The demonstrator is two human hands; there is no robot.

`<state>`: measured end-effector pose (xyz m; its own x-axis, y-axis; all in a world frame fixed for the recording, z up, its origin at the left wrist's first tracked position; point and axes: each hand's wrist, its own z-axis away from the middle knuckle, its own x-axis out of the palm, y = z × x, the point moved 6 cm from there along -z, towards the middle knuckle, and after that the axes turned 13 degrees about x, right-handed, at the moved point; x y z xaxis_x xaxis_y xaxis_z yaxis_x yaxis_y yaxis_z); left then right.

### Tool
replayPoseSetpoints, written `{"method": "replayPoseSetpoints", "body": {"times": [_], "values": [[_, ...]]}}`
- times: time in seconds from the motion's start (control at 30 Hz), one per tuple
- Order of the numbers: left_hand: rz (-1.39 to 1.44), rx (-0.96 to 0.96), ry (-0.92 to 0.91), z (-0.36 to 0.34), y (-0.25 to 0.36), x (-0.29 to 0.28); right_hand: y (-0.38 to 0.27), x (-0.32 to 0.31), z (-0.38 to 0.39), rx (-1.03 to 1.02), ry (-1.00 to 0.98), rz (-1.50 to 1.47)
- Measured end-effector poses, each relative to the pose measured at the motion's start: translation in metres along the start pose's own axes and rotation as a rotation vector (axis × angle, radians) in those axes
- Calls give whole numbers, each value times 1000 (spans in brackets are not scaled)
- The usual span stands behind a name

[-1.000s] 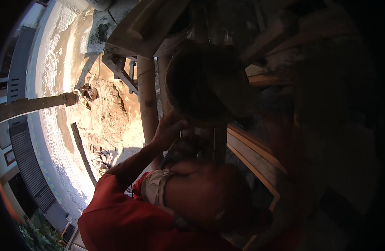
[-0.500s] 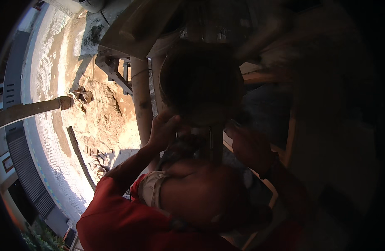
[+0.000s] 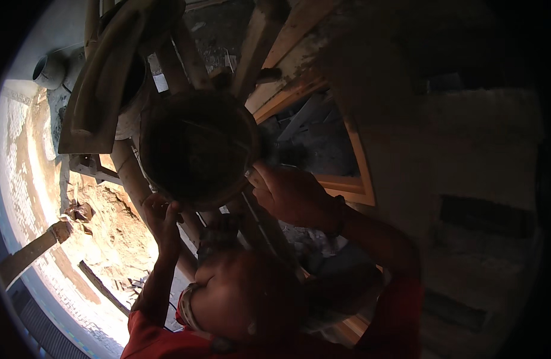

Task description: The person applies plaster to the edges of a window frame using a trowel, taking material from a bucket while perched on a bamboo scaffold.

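Sunlit bare dirt (image 3: 117, 233) far below at left, with scattered rubble (image 3: 78, 210) (too small to identify). Pale concrete post (image 3: 30, 252) jutting in from left edge. Grey pipe opening (image 3: 47, 70) at top left. Wooden scaffold poles (image 3: 129, 173) and planks (image 3: 281, 36) crossing overhead. Wooden frame edge (image 3: 353, 185) at right, mostly in shadow.

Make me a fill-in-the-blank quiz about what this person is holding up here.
1. The round dark pan is gripped at its rim by ____ of the person's hands, the left hand and the right hand.
2. The person's shirt is ____ in colour.
3. The sunlit sandy ground lies on the ____ side of the picture.
Missing words: both; red; left.
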<state>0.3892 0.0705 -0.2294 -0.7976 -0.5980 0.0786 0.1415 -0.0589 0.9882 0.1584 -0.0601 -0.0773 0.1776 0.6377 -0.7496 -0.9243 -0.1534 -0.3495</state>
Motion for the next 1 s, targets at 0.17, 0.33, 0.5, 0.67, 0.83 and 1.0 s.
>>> {"method": "replayPoseSetpoints", "body": {"times": [0.17, 0.33, 0.5, 0.67, 0.83, 1.0], "values": [[-88, 133, -40, -12, 6, -6, 15, -19, 25, -140, 221, -97], [-319, 146, 4, -32, -22, -52, 79, -26, 53, 95, 167, -138], [-612, 192, 144, -44, -38, -70, 175, -25, 101, 304, 357, -33], [-955, 150, 86, -64, -84, -98, 238, 20, 139, 696, 253, -660], [-962, 64, 171, -67, -97, -96, 248, 42, 128, 690, 334, -805], [-948, 106, 164, -68, -100, -92, 266, 62, 96, 623, 442, -911]]}}
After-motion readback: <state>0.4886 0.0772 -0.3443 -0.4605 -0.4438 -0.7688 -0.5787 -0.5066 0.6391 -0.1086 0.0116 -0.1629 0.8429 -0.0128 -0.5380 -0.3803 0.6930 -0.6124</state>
